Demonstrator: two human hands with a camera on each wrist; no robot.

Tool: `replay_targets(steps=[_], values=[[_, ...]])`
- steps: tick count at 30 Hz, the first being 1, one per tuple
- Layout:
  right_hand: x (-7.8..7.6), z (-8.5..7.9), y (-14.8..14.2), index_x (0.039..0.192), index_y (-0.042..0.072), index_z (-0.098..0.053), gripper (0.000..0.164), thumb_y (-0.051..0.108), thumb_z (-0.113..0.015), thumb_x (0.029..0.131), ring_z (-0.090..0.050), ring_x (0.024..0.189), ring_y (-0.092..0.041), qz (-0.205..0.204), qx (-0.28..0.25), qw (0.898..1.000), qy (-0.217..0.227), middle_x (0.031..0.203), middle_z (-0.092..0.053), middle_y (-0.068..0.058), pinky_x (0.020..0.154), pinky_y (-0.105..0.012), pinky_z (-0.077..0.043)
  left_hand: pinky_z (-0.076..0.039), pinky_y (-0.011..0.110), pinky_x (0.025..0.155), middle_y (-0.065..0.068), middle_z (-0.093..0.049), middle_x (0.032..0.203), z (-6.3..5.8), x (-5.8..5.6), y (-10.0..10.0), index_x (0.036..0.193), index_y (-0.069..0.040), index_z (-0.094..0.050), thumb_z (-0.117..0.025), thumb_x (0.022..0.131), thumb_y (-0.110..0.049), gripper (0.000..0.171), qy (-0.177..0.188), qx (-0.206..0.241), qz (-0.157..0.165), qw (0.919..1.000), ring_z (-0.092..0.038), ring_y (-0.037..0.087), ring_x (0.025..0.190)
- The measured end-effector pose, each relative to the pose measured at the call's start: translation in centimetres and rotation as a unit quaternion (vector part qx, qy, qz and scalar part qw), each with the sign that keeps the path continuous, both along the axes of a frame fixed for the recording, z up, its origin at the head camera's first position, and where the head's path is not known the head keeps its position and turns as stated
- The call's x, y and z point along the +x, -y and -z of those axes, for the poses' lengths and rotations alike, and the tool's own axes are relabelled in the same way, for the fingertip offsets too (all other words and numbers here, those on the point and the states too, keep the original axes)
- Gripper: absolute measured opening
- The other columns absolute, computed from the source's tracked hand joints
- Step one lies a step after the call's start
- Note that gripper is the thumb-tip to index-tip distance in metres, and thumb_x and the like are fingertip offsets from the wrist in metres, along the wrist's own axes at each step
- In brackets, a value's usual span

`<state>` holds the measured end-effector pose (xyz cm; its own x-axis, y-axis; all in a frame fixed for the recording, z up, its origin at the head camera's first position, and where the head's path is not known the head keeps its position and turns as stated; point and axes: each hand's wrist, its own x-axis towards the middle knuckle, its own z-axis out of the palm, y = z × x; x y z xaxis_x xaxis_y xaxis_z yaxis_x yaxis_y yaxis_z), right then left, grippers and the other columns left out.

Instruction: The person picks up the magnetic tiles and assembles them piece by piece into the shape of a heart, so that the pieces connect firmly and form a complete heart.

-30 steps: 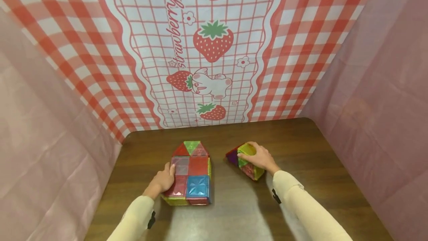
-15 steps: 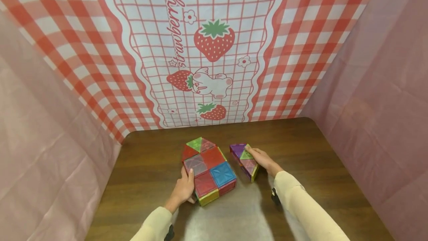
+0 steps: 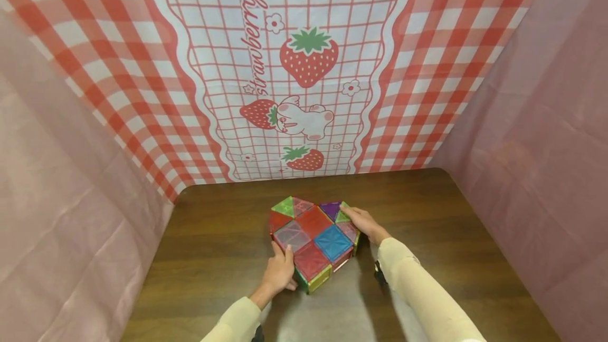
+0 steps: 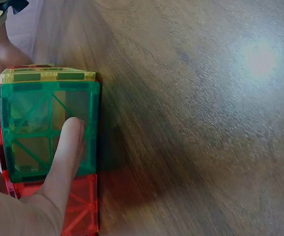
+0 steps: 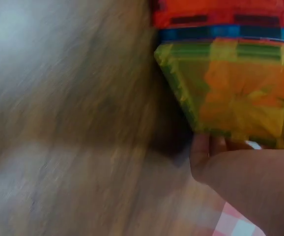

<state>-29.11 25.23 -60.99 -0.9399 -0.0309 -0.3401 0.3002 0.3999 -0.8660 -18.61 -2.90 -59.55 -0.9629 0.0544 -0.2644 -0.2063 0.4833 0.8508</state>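
Observation:
In the head view, a large block of translucent magnetic tiles (image 3: 315,221) lies turned at an angle, its top red, blue, pink and clear. My left hand (image 3: 279,269) grips its left side; in the left wrist view one digit presses along the green side tile (image 4: 29,115). A smaller magnetic-tile piece (image 3: 330,210), with purple, green and pink triangles on top, sits against the block's right side. My right hand (image 3: 363,221) holds this piece by its outer edge. The right wrist view shows its yellow side tile (image 5: 245,93) right beside the block's blue and red edges.
A brown wood-grain table (image 3: 214,257) bears the tiles. Behind it hangs a red-checked strawberry cloth (image 3: 304,120), with pink cloth (image 3: 513,146) along both sides.
My left hand has slid the large block rightward and turned it to an angle. My right hand has turned the smaller piece flat; the two now meet in a heart-like outline.

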Motion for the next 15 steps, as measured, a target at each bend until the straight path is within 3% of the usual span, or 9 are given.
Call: replay_targets(steps=[4,7,12,14,15], values=[[-0.1,0.0,-0.4,0.145,0.006,-0.055,0.076,0.065,-0.054,0.096,-0.047,0.138,-0.035,0.002,0.011,1.0,-0.013,0.15,-0.051,-0.02,0.115,-0.054,-0.037,-0.056,0.042,0.045,0.02,-0.065,0.061,-0.1,-0.1,-0.3,0.154,0.018,0.002,-0.033,0.111,-0.04,0.08,-0.006,0.003,0.009,0.9999,-0.065,0.025,0.041],[0.4,-0.2,-1.2,0.144,0.003,-0.054,0.073,0.06,-0.053,0.098,-0.05,0.134,-0.035,-0.007,0.011,1.0,-0.026,0.146,-0.054,-0.021,0.113,-0.052,-0.039,-0.054,0.039,0.041,0.017,-0.065,0.058,-0.4,-0.4,0.5,0.155,0.013,-0.014,-0.039,0.109,-0.041,0.076,-0.019,-0.02,0.007,0.9996,-0.063,0.023,0.039],[2.6,-1.6,-2.1,0.149,-0.002,-0.043,0.077,0.058,-0.047,0.102,-0.045,0.138,-0.047,-0.059,0.105,0.992,-0.042,0.15,-0.046,-0.03,0.111,-0.059,-0.039,-0.057,0.053,0.071,0.032,-0.071,0.099,-1.1,-2.1,3.5,0.145,0.0,-0.039,-0.043,0.105,-0.048,0.063,-0.058,-0.131,-0.023,0.9894,-0.072,0.044,0.084],[3.7,-2.0,-2.1,0.152,-0.003,-0.037,0.082,0.061,-0.046,0.1,-0.05,0.132,-0.049,-0.064,0.142,0.987,-0.032,0.15,-0.042,-0.035,0.103,-0.058,-0.046,-0.053,0.059,0.083,0.032,-0.069,0.111,-1.0,-2.9,4.7,0.146,-0.001,-0.039,-0.043,0.105,-0.05,0.064,-0.071,-0.151,-0.029,0.9856,-0.068,0.048,0.1],[4.2,-2.2,-2.0,0.153,-0.003,-0.035,0.085,0.062,-0.047,0.1,-0.056,0.125,-0.048,-0.062,0.146,0.987,-0.023,0.149,-0.042,-0.037,0.098,-0.056,-0.051,-0.054,0.058,0.082,0.031,-0.07,0.108,-0.8,-3.2,5.1,0.148,-0.001,-0.038,-0.043,0.106,-0.049,0.064,-0.073,-0.134,-0.028,0.988,-0.069,0.046,0.098]])
